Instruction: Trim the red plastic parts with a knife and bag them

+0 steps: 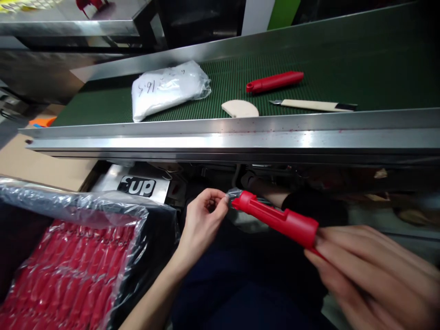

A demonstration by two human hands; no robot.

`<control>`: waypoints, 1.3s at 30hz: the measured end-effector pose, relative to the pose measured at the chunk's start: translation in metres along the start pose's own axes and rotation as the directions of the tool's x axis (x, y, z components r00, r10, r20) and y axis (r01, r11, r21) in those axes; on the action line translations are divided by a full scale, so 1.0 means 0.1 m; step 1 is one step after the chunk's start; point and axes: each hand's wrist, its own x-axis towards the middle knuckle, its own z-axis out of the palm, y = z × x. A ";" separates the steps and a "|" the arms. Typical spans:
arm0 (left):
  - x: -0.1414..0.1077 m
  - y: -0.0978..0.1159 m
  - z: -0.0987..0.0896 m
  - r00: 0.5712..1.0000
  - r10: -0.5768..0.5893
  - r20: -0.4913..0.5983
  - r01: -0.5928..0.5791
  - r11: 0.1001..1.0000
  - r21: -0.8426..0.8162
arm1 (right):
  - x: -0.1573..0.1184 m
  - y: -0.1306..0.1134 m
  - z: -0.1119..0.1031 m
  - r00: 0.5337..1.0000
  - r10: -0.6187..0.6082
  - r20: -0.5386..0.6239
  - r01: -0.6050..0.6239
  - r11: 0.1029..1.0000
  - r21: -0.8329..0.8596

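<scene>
In front of me, over my lap, I hold a red tubular plastic part (275, 217) with a long slot in its side. My right hand (371, 270) is closed round its wider, near end. At the narrow end, my left hand (202, 224) pinches a small crumpled bit of clear plastic film (234, 193) between thumb and fingertips. How far the film covers the part cannot be made out. Another red plastic part (275, 83) lies on the green conveyor belt (330, 73), beyond a craft knife (309, 105).
A metal rail (220, 137) edges the belt. On it lie a pack of clear plastic bags (165, 89) and a pale half-round piece (240, 109). At lower left, a plastic-lined box (151, 256) holds rows of wrapped red parts (79, 261). Cardboard (44, 169) is behind it.
</scene>
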 end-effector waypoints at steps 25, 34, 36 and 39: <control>-0.30 -0.26 0.17 0.919 0.340 -0.198 -0.348 0.937 -0.005 | 0.10 0.13 0.54 0.957 -0.289 0.027 0.289 0.935 -0.207; -0.46 -0.36 0.24 0.907 0.352 -0.230 -0.362 0.932 -0.004 | -0.15 0.05 1.06 0.899 0.425 -0.107 -0.369 0.865 0.341; -0.47 -0.33 0.20 0.913 0.347 -0.213 -0.355 0.935 0.002 | -0.14 0.14 1.00 0.942 0.314 -0.114 -0.272 0.919 0.287; -0.48 -0.29 0.09 0.929 0.294 -0.224 -0.302 0.953 -0.002 | -0.06 0.26 0.79 1.000 -0.009 0.015 0.006 0.984 0.180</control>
